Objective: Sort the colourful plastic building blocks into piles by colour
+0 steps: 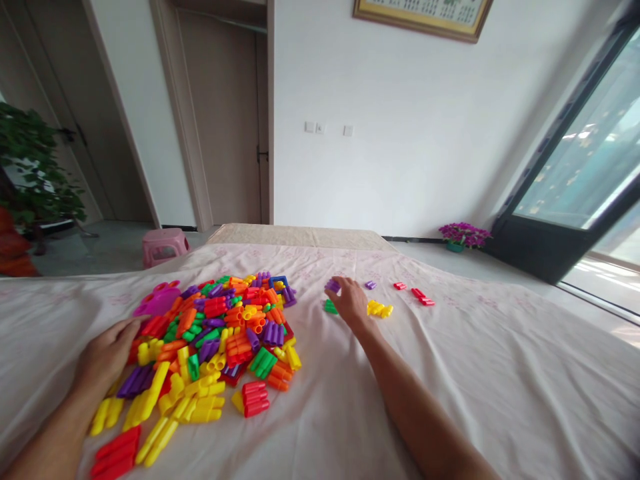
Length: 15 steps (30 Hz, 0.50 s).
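A large heap of bullet-shaped plastic building blocks [235,347] in yellow, red, orange, green and purple lies on the cloth. At the heap's left edge is my left hand [107,350], its fingers stretched toward the red blocks; it looks open, though its fingertips are partly hidden. Right of the heap, my right hand [350,303] pinches a purple building block [332,285] between thumb and fingers. Just below that block lies a green block [331,307]. Beyond my right hand are yellow blocks [380,309], another purple block [370,285] and several red blocks [419,293].
A pale patterned cloth [500,373] with wrinkles covers the table. Magenta pieces [159,300] sit at the heap's far left. A pink stool [165,247] stands beyond the table, and a pot of purple flowers [464,236] is on the floor by the wall.
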Motion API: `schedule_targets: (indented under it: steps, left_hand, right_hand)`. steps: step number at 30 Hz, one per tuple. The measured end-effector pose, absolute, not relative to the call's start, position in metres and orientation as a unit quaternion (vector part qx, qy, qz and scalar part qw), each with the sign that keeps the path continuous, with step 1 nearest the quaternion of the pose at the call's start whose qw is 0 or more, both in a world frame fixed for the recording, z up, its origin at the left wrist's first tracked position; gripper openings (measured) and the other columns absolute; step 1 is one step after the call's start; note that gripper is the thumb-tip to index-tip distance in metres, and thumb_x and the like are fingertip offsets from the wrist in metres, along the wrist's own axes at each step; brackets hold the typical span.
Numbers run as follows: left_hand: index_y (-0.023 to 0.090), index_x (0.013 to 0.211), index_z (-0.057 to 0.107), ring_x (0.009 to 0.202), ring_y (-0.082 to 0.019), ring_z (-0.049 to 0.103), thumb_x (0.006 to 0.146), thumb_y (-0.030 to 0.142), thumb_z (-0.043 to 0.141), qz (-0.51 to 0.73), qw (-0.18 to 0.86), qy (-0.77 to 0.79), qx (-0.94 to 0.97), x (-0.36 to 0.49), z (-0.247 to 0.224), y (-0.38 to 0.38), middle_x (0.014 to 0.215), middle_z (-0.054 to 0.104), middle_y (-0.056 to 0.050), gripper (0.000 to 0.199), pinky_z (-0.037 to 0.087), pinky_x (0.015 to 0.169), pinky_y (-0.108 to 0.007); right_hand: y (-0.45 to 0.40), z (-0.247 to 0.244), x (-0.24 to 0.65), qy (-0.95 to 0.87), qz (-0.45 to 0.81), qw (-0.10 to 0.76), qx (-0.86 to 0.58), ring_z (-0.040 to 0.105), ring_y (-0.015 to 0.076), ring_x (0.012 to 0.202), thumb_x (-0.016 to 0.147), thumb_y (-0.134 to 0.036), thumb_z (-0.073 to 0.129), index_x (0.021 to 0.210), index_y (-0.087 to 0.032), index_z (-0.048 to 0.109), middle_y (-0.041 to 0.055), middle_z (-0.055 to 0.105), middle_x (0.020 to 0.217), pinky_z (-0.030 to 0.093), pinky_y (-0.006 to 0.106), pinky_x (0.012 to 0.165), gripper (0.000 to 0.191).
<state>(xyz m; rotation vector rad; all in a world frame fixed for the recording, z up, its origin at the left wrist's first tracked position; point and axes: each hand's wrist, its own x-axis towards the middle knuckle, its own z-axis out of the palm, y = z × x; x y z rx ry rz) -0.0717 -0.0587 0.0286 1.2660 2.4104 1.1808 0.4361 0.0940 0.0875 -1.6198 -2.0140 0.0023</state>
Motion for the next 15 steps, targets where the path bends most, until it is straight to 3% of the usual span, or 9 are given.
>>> schedule_targets:
  steps: [5, 11, 15]
  left_hand:
    - [0.020, 0.120, 0.068, 0.108, -0.026, 0.063, 0.089, 0.050, 0.042, 0.386, 0.091, 0.820, 0.413, -0.068, 0.032, -0.059, 0.116, 0.071, -0.007, 0.050, 0.047, 0.090, -0.031]
    - [0.019, 0.118, 0.069, 0.106, -0.026, 0.064, 0.089, 0.050, 0.043, 0.393, 0.081, 0.813, 0.421, -0.070, 0.029, -0.059, 0.113, 0.072, -0.007, 0.050, 0.048, 0.088, -0.031]
    - [0.019, 0.117, 0.069, 0.103, -0.025, 0.065, 0.091, 0.050, 0.040, 0.377, 0.056, 0.816, 0.435, -0.073, 0.025, -0.058, 0.112, 0.073, -0.006, 0.050, 0.049, 0.087, -0.030]
  right_hand:
    - [0.121, 0.088, 0.503, -0.641, 0.002, 0.287, -0.712, 0.060, 0.0257, 0.109, 0.089, -0.039, 0.057, 0.129, -0.020, 0.060, 0.0117, 0.064, 0.124, 0.044, 0.032, 0.086, 0.045]
    - [0.132, 0.073, 0.548, -0.586, 0.019, 0.288, -0.757, 0.059, 0.0266, 0.113, 0.088, -0.034, 0.055, 0.133, -0.017, 0.058, 0.0147, 0.062, 0.128, 0.046, 0.033, 0.089, 0.048]
    - [0.129, 0.073, 0.544, -0.581, 0.001, 0.325, -0.747, 0.059, 0.0250, 0.115, 0.088, -0.022, 0.047, 0.130, -0.020, 0.061, 0.0106, 0.058, 0.135, 0.047, 0.032, 0.090, 0.045]
